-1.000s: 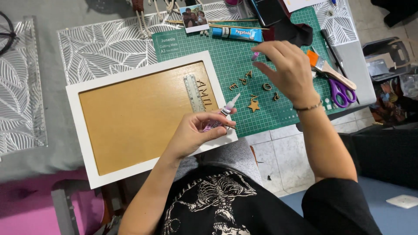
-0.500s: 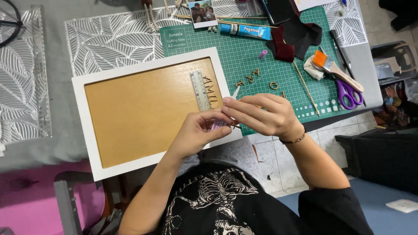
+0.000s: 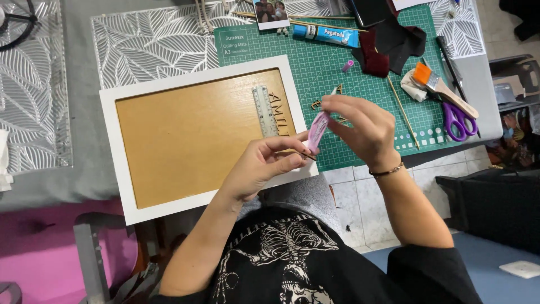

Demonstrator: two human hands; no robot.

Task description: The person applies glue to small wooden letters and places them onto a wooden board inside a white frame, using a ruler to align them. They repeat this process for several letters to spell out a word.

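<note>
— The pink glue tube (image 3: 317, 128): where is it now?

— Up off the bench, in front of my chest; my right hand (image 3: 363, 126) pinches its upper end between thumb and fingers, while my left hand (image 3: 260, 168) is closed round the lower end, near the nozzle, with a small dark wooden piece (image 3: 307, 155) nipped at the fingertips. So both grips are pressed onto things, neither spread.

— What has changed?

— A second ago my right hand was out over the green cutting mat (image 3: 360, 73), by the little wooden cut-outs, and the left alone steadied the tube beside the frame; half a second ago the hands had come together low against the frame's corner; now the tube is lifted and tilted between them. I judge this to mean a piece has been fetched and is being glued, though I cannot see any glue coming out.

— And round about?

— The white frame (image 3: 112, 141) with its brown panel lies under my left wrist; a clear ruler (image 3: 265, 111) sits on it beside wooden letters; purple-handled scissors (image 3: 458, 121) and a brush (image 3: 436, 84) lie well off to the right.
</note>
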